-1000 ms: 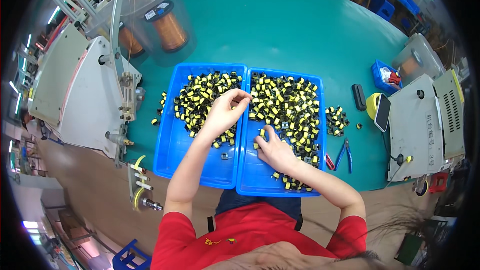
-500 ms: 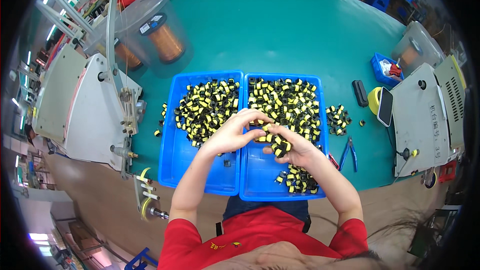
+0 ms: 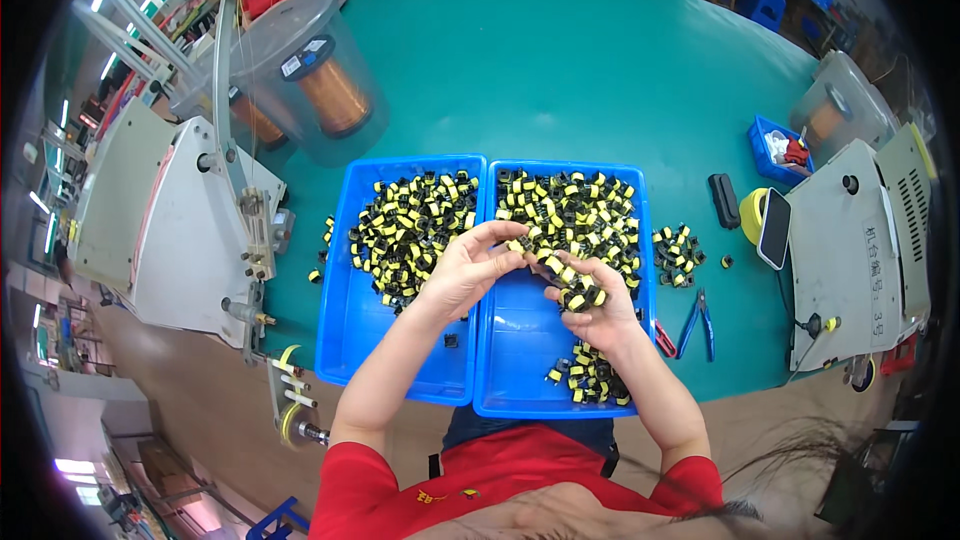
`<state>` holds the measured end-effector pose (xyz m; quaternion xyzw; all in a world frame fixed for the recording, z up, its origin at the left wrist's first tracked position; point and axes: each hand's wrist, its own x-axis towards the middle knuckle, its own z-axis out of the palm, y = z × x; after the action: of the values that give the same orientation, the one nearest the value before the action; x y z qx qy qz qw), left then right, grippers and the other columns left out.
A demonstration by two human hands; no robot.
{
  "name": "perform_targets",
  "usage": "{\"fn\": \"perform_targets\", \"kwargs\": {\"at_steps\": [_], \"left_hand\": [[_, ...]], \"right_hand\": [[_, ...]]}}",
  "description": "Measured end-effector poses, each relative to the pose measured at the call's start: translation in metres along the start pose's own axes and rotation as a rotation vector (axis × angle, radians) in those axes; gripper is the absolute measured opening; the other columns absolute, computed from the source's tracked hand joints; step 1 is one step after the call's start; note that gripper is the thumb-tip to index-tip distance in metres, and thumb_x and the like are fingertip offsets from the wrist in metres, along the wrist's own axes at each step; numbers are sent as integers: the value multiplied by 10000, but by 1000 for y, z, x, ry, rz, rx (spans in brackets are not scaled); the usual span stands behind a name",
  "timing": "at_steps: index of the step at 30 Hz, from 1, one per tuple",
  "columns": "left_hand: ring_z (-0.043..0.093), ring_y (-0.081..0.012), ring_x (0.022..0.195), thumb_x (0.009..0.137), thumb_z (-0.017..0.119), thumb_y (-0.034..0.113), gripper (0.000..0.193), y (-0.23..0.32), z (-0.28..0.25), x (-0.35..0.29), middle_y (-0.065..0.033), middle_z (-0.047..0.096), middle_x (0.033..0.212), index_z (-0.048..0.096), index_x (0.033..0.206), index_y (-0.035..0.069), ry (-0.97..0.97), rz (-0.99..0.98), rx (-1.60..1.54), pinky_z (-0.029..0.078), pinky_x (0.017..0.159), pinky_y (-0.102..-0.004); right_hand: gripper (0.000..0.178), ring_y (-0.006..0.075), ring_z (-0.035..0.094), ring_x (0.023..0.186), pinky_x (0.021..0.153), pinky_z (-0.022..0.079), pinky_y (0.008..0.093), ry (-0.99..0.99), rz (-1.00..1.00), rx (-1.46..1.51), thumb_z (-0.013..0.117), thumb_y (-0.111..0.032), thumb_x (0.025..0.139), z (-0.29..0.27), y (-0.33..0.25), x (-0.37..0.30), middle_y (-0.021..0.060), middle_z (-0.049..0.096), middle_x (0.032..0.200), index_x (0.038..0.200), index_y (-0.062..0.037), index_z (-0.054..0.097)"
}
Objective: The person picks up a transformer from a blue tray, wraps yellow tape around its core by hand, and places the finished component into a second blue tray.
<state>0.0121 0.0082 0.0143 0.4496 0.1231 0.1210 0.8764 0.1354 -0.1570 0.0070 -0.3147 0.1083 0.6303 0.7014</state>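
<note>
Small black coil bobbins wrapped with yellow tape fill much of two blue trays side by side: the left tray (image 3: 345, 340) and the right tray (image 3: 510, 395). Over the divide between them, my left hand (image 3: 462, 272) is closed, thumb and forefinger pinching a small taped coil (image 3: 517, 246). My right hand (image 3: 608, 318) holds several coils (image 3: 583, 294) in its curled fingers and palm, above the right tray. Its fingertips are close to the left hand's. A separate small pile of coils (image 3: 597, 380) lies in the right tray's near right corner.
More coils (image 3: 678, 252) lie on the green table (image 3: 470, 60) right of the trays, near pliers (image 3: 700, 325) and a black case (image 3: 722, 200). Grey machines stand left (image 3: 190, 230) and right (image 3: 850, 240). Copper wire spools (image 3: 335, 95) stand at the back left.
My right hand has shifted slightly right and its cluster of coils shows more. The fingertips of my left hand have drawn slightly left, pinching one coil. The whole view has shifted a little.
</note>
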Motion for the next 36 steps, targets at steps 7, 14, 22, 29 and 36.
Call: {"fn": "perform_targets", "kwargs": {"at_steps": [7,14,22,29,36], "left_hand": [[609,-231,972,938,485,163,326,0,1,4,-166,584,1070,472,1201,-29,-78,-143,-243,513,841,-286],[631,-222,924,955,451,178,323,-4,-4,7,-181,610,1027,484,1181,-51,-68,-233,-356,539,795,-282],[616,-216,901,958,436,169,296,-5,-3,6,-163,603,992,491,1159,-41,-35,-234,-296,526,778,-284],[590,-189,872,936,479,170,246,-3,2,4,-136,600,980,515,1111,2,16,-143,-159,477,736,-263],[546,-133,828,898,569,198,283,-15,3,5,-74,590,963,527,1102,7,14,-127,128,405,669,-213]], "right_hand": [[275,171,511,715,336,325,184,-114,-57,75,526,-196,819,-2,-6,-3,113,577,991,1083,-126,552],[296,183,498,728,340,328,186,-185,-80,22,518,-193,822,-3,-7,-5,111,567,1002,1106,-115,546],[268,197,502,736,345,344,187,-224,-66,29,499,-186,832,-7,-4,-1,129,574,1007,1079,-107,567],[279,196,531,730,358,369,207,-275,-65,54,500,-183,842,-9,-4,0,169,576,1036,1105,-92,528],[278,195,510,735,348,373,193,-299,-66,17,490,-184,836,-11,-3,2,163,575,1040,1097,-107,550]]}}
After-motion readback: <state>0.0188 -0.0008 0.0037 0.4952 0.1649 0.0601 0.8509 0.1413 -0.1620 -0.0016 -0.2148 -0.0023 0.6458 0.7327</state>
